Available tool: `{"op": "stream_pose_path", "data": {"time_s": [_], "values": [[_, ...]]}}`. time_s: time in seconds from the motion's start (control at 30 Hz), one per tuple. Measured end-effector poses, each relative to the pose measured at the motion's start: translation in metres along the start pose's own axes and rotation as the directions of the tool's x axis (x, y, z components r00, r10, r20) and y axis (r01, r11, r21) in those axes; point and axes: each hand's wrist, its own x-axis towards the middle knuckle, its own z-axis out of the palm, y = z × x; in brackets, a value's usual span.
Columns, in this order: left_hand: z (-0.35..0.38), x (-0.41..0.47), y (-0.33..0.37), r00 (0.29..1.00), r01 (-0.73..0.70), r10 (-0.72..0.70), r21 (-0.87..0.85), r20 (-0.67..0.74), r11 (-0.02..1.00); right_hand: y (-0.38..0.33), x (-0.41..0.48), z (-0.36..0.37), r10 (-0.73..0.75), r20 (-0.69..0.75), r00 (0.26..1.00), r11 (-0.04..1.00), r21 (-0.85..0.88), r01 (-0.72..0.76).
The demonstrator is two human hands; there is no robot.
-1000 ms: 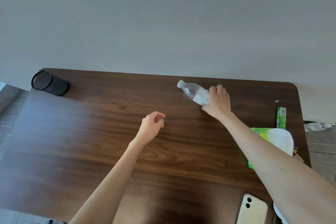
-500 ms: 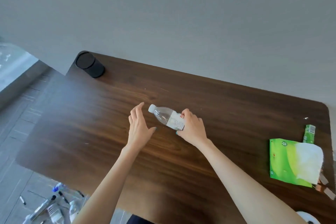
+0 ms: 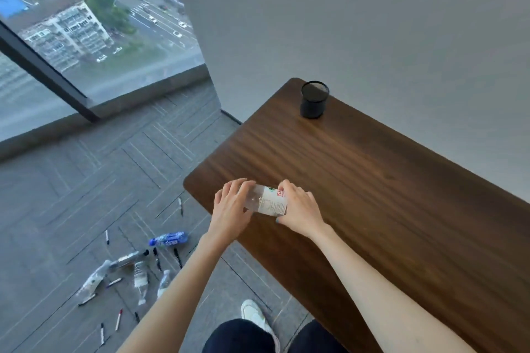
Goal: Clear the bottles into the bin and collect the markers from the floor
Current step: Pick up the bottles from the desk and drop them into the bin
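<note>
A clear plastic bottle with a white label lies on its side near the left end of the brown table. My right hand grips its labelled lower half. My left hand covers its neck and cap end, fingers curled over it. On the grey floor left of the table lie several empty bottles, among them a blue-labelled bottle and a crushed clear bottle. Several markers are scattered around them, such as a black marker and a red-tipped marker.
A black mesh pen cup stands at the table's far corner by the grey wall. A floor-to-ceiling window runs along the left. My white shoe and dark trousers show at the bottom. No bin is in view.
The view swung left, bringing floor and window into sight. My right hand slid the bottle toward the table's left end, and my left hand closed over its neck.
</note>
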Motion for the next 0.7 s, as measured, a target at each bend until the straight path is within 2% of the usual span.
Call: {"op": "stream_pose_path", "data": {"time_s": [0.23, 0.43, 0.6, 0.7], "values": [[-0.05, -0.039, -0.145, 0.975, 0.203, -0.202, -0.001, -0.096, 0.979, -0.143, 0.056, 0.059, -0.167, 0.121, 0.979, 0.984, -0.039, 0.172], [-0.072, -0.039, -0.216, 0.941, 0.307, -0.309, -0.037, -0.135, 0.951, -0.208, 0.107, 0.092, -0.242, 0.202, 0.949, 0.962, -0.074, 0.262], [-0.082, -0.004, -0.257, 0.933, 0.33, -0.337, -0.067, -0.13, 0.941, -0.231, 0.162, 0.104, -0.166, 0.229, 0.959, 0.978, -0.084, 0.189], [-0.087, 0.03, -0.279, 0.936, 0.336, -0.341, -0.066, -0.083, 0.94, -0.234, 0.203, 0.108, -0.061, 0.232, 0.971, 0.992, -0.092, 0.084]]}}
